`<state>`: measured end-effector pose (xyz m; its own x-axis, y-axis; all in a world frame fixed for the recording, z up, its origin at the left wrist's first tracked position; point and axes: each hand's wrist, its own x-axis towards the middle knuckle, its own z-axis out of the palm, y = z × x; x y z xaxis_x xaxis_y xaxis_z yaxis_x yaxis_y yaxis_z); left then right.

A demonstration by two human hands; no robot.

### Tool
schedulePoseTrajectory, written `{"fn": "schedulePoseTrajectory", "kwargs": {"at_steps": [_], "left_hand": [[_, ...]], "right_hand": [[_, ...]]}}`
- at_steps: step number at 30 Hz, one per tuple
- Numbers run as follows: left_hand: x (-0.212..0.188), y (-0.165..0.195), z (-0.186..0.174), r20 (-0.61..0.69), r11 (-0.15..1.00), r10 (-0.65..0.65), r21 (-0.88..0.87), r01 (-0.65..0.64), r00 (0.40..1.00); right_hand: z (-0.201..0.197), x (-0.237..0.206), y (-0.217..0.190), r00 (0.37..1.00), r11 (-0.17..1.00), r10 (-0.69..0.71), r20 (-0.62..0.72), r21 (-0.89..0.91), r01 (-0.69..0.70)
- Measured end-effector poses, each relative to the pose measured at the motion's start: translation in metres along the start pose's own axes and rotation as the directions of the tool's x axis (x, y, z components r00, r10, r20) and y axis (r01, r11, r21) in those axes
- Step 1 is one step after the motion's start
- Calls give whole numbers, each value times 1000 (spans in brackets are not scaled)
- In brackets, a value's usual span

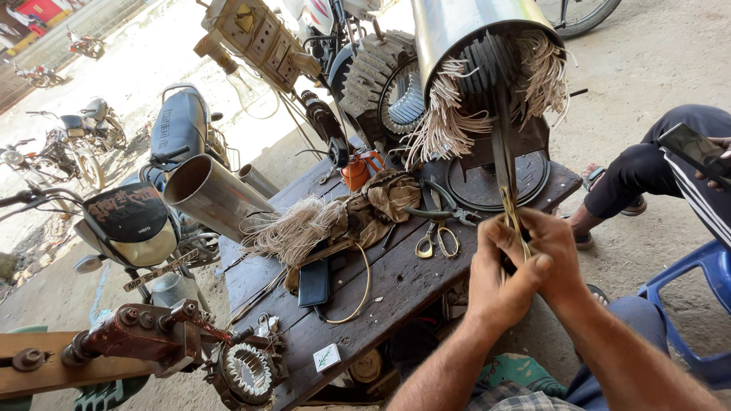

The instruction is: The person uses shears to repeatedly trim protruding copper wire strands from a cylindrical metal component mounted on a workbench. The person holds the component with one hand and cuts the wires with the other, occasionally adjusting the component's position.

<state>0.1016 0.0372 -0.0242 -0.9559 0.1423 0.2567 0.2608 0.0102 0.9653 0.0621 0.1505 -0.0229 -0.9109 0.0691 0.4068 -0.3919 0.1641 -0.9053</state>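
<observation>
Workbench [396,289]: sat dead centre, running from lower left up to upper right.
Stator [487,84]: stood on the bench's far right end, windings hanging out over a round plate [533,179].
Both hands [525,262]: met just in front of that plate, near the bench's right edge, pinched on a thin strip [506,171] running up into the stator.
Scissors [435,242]: lay on the bench, just left of the hands.
Rag [377,205]: further left, mid-bench, beside a wire bundle [293,228].
Wallet [314,281]: in front of the bundle.
Oil can [358,171]: behind the rag.
Metal tube [209,194]: off the bench's left corner.
Motorbikes [137,221]: left of the bench.
Seated person's leg [647,164]: far right, well apart.
</observation>
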Motion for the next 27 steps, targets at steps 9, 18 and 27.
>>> {"fn": "schedulePoseTrajectory", "kwargs": {"at_steps": [9,18,27], "left_hand": [[-34,8,-32,362,971,-24,232,-65,932],[109,116,-50,249,-77,764,951,-299,595],[137,128,-51,268,-123,693,959,-256,669]], "right_hand": [[-27,-85,40,994,966,-111,-7,-234,106],[-51,-92,46,998,955,13,-54,-295,-28],[-50,-110,56,975,952,196,-108,-217,-215]]}}
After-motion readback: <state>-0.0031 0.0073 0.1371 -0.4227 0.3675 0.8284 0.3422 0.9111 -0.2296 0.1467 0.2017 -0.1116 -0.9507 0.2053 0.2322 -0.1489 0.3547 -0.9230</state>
